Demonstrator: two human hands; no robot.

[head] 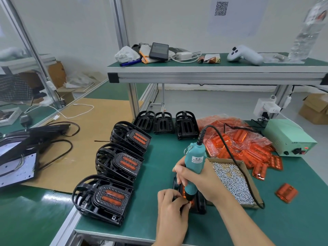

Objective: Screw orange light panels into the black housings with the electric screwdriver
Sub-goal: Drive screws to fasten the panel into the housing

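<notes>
white wall [177, 23] | aluminium-framed shelf [213, 70] | green bench top [292, 219] | cardboard sheet [85, 139]

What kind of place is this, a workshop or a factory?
Most likely a small factory assembly bench: stacks of finished black housings, a pile of orange light panels, a box of screws, and the right hand gripping an electric screwdriver.

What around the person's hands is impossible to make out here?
Head view:
- Screwdriver tip and screw: hidden behind the left hand.
- Housing being worked on: mostly covered by both hands; the right hand grips the tool.
- Screwdriver label: too small to read.
</notes>
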